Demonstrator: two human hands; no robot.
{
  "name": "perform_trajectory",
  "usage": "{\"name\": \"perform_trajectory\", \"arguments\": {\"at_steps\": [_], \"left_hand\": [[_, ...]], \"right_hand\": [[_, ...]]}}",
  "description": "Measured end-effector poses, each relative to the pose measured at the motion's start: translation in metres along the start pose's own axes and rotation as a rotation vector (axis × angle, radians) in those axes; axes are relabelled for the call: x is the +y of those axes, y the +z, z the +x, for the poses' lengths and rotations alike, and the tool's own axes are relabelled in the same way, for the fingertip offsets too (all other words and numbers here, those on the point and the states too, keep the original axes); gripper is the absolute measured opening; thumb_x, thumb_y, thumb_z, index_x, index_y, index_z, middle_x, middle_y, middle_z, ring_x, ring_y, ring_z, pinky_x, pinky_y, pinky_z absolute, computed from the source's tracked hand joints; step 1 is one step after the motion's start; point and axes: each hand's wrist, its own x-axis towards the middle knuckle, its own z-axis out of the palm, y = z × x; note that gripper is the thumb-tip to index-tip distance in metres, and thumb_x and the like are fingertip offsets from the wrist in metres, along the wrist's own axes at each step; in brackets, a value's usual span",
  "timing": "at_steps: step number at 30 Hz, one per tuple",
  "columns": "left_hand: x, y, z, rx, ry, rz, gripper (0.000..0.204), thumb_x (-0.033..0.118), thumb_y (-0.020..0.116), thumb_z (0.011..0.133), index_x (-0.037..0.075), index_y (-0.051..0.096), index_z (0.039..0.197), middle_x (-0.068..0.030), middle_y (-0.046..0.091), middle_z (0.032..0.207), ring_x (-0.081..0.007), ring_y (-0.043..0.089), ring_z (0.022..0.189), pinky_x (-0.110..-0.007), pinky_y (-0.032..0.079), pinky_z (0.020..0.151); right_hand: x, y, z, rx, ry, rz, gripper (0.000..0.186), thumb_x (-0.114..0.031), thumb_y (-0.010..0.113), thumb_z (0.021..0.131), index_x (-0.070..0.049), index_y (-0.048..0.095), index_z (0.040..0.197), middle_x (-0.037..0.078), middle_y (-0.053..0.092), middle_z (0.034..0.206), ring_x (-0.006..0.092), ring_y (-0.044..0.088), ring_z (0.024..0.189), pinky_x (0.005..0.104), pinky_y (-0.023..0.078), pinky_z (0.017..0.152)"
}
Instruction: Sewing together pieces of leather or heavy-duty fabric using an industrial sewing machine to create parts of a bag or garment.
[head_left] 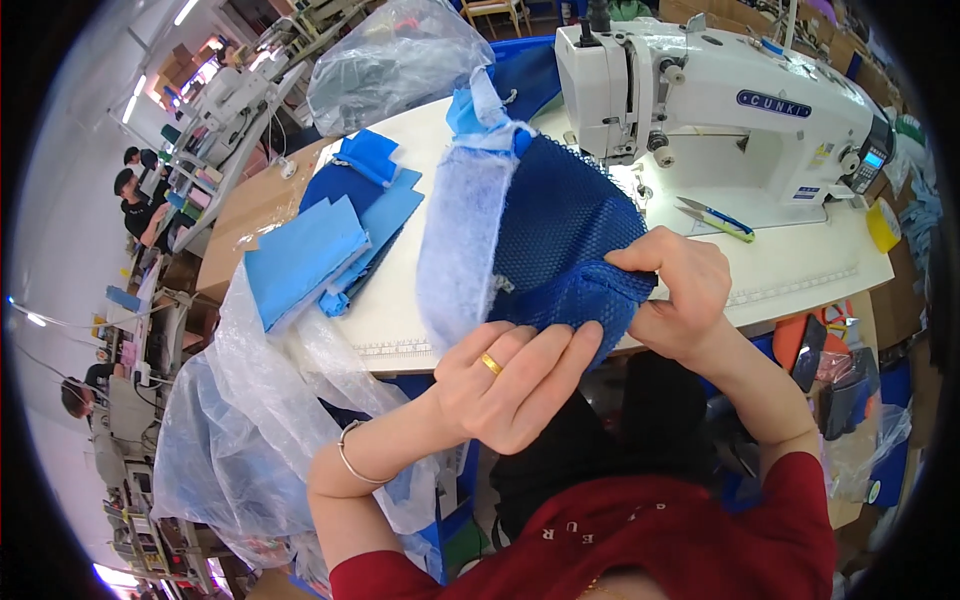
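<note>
Both hands grip a dark blue mesh fabric piece (565, 215) at the table's near edge. A fuzzy pale-blue strip (465, 225) runs along its left side. My left hand (510, 385), with a ring on one finger, pinches the lower edge of the mesh. On the right, my right hand (685, 290) has thumb and fingers closed on a folded corner. The fabric's far end lies close to the white sewing machine (720, 85), left of its needle area. Thread snips (715, 218) with a green and blue handle rest on the table right of the mesh.
Light-blue cut fabric pieces (305, 255) are stacked on the white tabletop (385, 320) at left. Clear plastic bags (250, 440) hang off the near-left edge; another bag (400, 70) sits behind. Yellow tape (882, 225) is at the far right. People (145, 200) sit at distant left benches.
</note>
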Motion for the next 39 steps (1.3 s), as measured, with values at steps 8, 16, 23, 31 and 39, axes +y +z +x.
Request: {"name": "perform_trajectory", "arguments": {"at_steps": [8,16,23,31,39], "left_hand": [[0.002,0.020,-0.007,0.063,-0.048,-0.054,0.037,0.008,0.064,0.060,-0.002,0.068,0.095,-0.0073,0.059,0.084,-0.0152,0.055,0.064,-0.023,0.044,0.056],[-0.027,0.016,-0.025,0.059,-0.040,0.197,0.035,0.005,0.065,0.060,0.002,0.068,0.095,-0.0068,0.059,0.086,-0.0155,0.055,0.063,-0.024,0.044,0.054],[0.002,0.028,-0.022,-0.009,-0.080,0.064,0.032,0.005,0.066,0.066,0.000,0.067,0.097,-0.0088,0.061,0.089,-0.0188,0.057,0.067,-0.028,0.049,0.059],[0.007,0.020,-0.007,0.116,-0.665,-0.468,0.043,-0.001,0.074,0.067,-0.001,0.062,0.108,-0.0168,0.061,0.108,-0.0299,0.063,0.095,-0.033,0.053,0.076],[-0.019,0.036,-0.020,-0.181,-0.363,-0.557,0.044,0.011,0.074,0.070,0.004,0.062,0.112,-0.0112,0.063,0.109,-0.0296,0.061,0.096,-0.041,0.046,0.089]], "right_hand": [[0.001,0.001,-0.014,-0.023,0.365,0.291,0.021,-0.001,0.075,0.064,-0.003,0.062,0.081,0.007,0.063,0.069,0.0206,0.061,0.057,0.0259,0.047,0.053],[-0.015,-0.019,-0.009,-0.240,0.703,0.310,0.016,-0.012,0.070,0.082,0.001,0.061,0.080,0.004,0.061,0.070,0.0068,0.055,0.065,0.0235,0.045,0.057],[-0.029,0.001,-0.018,-0.078,1.373,1.170,0.019,-0.014,0.064,0.089,0.003,0.065,0.098,0.004,0.066,0.092,0.0067,0.058,0.080,0.0217,0.047,0.074],[-0.022,-0.004,-0.026,-0.183,1.213,1.214,0.023,0.000,0.065,0.084,0.003,0.062,0.107,0.006,0.066,0.100,0.0090,0.061,0.087,0.0241,0.050,0.078],[-0.016,-0.011,-0.027,-0.398,1.385,1.095,0.021,-0.001,0.065,0.080,0.003,0.066,0.101,0.006,0.067,0.093,0.0092,0.062,0.083,0.0229,0.050,0.075]]}}
